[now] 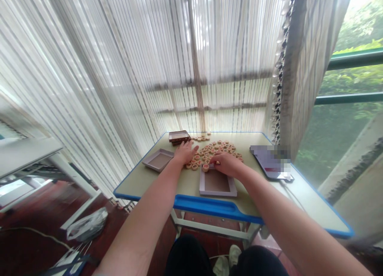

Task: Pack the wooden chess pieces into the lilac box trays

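Wooden discs [212,151] with markings on their tops lay in a loose spread across the middle of the blue-edged table [187,184], with a few more in a short line at its far side. Just near of the spread stood a shallow pale tray [215,183], one disc showing at its far left corner. Beside that disc, the right hand [224,163] reached over the tray's far rim with fingers bent; whether they gripped anything could not be told. The left hand [186,151] was open, palm down with fingers spread, at the left fringe of the discs. Left of it sat a second pale tray [158,160], and beyond, a dark-sided box [179,137]. On the right lay a dark flat device [263,162], a cable at its near end. Striped curtains [227,48] hung behind the table.
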`<state>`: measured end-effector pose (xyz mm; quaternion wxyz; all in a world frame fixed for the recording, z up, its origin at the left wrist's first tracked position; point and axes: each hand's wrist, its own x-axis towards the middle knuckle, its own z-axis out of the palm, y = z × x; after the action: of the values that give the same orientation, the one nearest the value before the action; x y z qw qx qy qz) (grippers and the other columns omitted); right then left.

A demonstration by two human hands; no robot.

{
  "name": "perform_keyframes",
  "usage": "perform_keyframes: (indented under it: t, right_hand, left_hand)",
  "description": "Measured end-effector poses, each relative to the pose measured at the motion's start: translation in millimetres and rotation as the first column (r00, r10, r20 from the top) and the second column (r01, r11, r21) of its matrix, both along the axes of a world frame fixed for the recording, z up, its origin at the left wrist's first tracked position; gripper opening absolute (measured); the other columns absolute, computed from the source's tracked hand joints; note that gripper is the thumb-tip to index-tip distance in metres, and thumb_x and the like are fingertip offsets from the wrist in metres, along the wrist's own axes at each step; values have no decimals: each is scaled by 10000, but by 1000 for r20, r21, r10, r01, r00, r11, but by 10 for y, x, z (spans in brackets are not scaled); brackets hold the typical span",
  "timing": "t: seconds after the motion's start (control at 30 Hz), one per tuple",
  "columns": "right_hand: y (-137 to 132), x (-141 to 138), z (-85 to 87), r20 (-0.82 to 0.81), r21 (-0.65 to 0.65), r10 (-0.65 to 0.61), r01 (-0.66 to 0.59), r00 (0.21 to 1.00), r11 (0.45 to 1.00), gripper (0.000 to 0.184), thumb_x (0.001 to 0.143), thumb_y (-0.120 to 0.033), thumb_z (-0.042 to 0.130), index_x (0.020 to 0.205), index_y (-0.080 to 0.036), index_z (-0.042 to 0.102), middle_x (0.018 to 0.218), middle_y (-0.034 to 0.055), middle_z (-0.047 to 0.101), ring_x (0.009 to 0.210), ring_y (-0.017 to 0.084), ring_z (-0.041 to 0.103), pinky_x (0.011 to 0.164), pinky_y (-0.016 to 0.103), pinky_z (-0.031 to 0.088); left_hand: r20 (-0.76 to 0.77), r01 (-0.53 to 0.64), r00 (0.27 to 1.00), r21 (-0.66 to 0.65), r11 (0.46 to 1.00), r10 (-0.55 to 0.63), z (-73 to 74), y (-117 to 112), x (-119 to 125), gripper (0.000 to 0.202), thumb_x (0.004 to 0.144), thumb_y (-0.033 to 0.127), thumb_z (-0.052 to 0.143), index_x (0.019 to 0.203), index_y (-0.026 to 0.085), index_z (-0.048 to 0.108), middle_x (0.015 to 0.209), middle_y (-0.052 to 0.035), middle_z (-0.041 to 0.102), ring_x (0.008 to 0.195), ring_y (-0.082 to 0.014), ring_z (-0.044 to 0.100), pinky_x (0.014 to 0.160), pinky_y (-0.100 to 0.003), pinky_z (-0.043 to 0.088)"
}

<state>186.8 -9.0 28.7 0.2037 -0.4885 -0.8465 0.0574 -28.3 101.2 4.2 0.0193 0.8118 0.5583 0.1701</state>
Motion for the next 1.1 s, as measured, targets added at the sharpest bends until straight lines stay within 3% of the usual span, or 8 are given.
perform_keyframes:
  t: [0.17,0.3,0.4,0.53,0.63,0.8,0.97,1.1]
  right_hand:
    - [7,3,3,-12,1,16,-16,1000,1000,287,730,-145,537,914,-268,719,953,22,664,917,182,575,802,258,428]
    - [-8,25,19,-22,27,40,-39,999,999,290,727,-150,536,916,-258,728,929,29,670,909,183,578,797,258,429]
    - [-12,46,15,-14,49,42,-42,999,998,284,725,-155,537,910,-253,730,891,30,681,896,189,583,799,268,426]
    - [-6,58,-2,-11,45,42,-41,999,998,286,723,-166,536,913,-264,725,888,23,691,896,192,587,804,274,423]
    - [-7,48,7,-1,53,33,-33,999,998,280,731,-176,528,910,-260,727,897,29,691,895,195,588,793,275,426]
    - [-30,22,43,20,55,35,-36,999,998,268,727,-169,529,885,-251,730,883,30,695,909,200,580,819,282,413]
    - [-64,42,91,-26,-1,-35,35,999,999,280,731,-167,521,933,-236,703,885,26,687,861,190,585,766,273,422]
    - [-35,115,147,-168,113,-178,198,970,974,286,783,-153,444,918,-207,691,968,54,672,948,194,553,828,287,408]
  left_hand:
    - [-24,-17,1000,-42,999,16,19,-43,21,592,869,574,286,1332,219,394,1432,-108,368,1352,-279,255,1073,-470,201]
    - [38,62,997,130,990,-67,66,-133,41,548,867,521,365,1247,145,482,1267,-146,529,1210,-238,443,1031,-368,302]
    - [70,81,993,210,974,-97,70,-150,51,460,884,452,367,1188,151,536,1253,-145,529,1211,-233,432,1038,-370,299]
    - [32,108,993,71,992,-111,9,-66,54,501,893,484,319,1238,175,511,1394,-134,406,1327,-266,291,1073,-438,232]
    - [4,143,990,-60,988,-143,-24,-12,67,579,889,550,251,1293,193,460,1405,-112,403,1332,-268,292,1075,-441,225]
    - [-8,190,982,-23,982,-190,26,-66,110,546,891,549,243,1228,223,523,1384,-93,437,1302,-250,343,1074,-410,240]
    - [-16,167,986,31,985,-167,129,-216,123,501,904,516,238,1060,214,606,1127,-79,621,1071,-217,540,932,-355,391]
    - [-55,149,988,91,985,-145,196,-295,114,375,898,394,348,893,168,646,970,-89,652,923,-194,583,846,-303,423]
